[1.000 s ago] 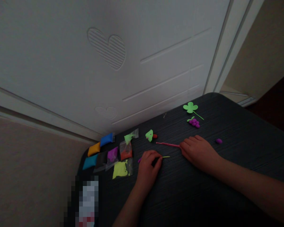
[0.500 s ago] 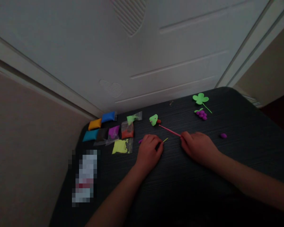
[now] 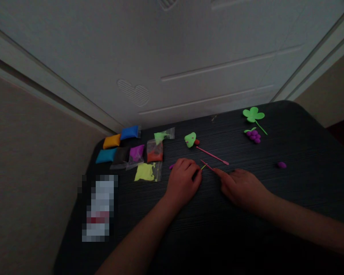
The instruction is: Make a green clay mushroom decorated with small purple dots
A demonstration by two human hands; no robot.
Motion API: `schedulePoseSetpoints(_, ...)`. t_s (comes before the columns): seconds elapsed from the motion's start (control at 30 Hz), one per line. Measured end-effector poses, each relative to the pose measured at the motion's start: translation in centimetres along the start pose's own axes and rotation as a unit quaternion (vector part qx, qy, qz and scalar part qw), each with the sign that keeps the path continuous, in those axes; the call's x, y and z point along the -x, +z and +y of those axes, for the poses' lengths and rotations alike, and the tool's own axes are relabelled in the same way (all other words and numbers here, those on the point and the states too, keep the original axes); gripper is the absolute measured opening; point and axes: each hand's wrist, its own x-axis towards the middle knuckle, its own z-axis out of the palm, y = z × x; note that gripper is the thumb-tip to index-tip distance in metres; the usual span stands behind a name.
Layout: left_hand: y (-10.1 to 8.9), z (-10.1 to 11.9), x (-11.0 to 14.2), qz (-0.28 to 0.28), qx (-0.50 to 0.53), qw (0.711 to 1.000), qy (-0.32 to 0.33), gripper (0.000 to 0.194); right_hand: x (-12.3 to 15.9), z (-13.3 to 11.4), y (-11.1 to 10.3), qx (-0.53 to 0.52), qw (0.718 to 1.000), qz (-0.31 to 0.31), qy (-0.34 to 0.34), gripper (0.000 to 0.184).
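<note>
My right hand (image 3: 242, 189) is closed round a thin pink clay-modelling tool (image 3: 208, 165), its tip pointing left toward my left hand. My left hand (image 3: 185, 177) rests on the dark table with curled fingers, by a thin yellow-green strip (image 3: 204, 166) that sticks out past the thumb and index finger. A purple piece (image 3: 171, 167) shows partly behind the left hand. Just beyond the hands lies a second pink tool (image 3: 213, 154), its flat end to the right. Next to its far end is a light green clay shape (image 3: 190, 139) with a red-brown stub (image 3: 197, 142).
Bags of coloured clay lie at the left, among them a yellow bag (image 3: 145, 172), a red bag (image 3: 154, 154) and a blue one (image 3: 130, 132). A green clover (image 3: 253, 114), purple grapes (image 3: 254, 136) and a purple oval (image 3: 281, 165) are on the right. A white panel (image 3: 206, 95) stands behind.
My right hand has come away from the pink tool that now lies on the table and has moved nearer, holding another pink tool. The camera view has shifted slightly.
</note>
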Motion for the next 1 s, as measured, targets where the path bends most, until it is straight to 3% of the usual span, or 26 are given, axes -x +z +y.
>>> schedulePoseSetpoints(0.8, -0.04, -0.3, -0.09, -0.013, 0.015, 1.0, -0.012, 0.01, 0.12, 0.31, 0.31, -0.033, 0.999, -0.007, -0.023, 0.044)
schedulePoseSetpoints(1.0, -0.19, -0.26, 0.03, -0.009, 0.016, 1.0, 0.003, 0.028, 0.15, 0.2, 0.11, -0.019, 0.999, -0.015, -0.025, 0.04)
